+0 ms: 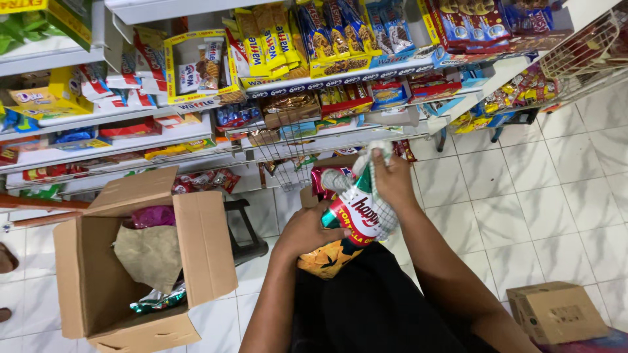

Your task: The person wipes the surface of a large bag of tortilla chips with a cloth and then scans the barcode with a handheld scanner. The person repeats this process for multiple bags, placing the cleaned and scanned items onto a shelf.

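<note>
- Shop aisle: white tiled floor (556, 196), white metal shelves (340, 82) packed with snack packets and biscuit boxes.
- Left hand (307, 232) had its grip closed around the lower end of a red, green and orange crinkly tortilla chip bag (353, 219), held above the lap, in front of the shelves.
- Right hand (392, 180) pinched the bag's top end, grip closed.
- Open brown cardboard box (91, 274) sat on the floor to the left, brown paper and shiny packets inside.
- Small closed brown cardboard carton (556, 312) lay at lower right.
</note>
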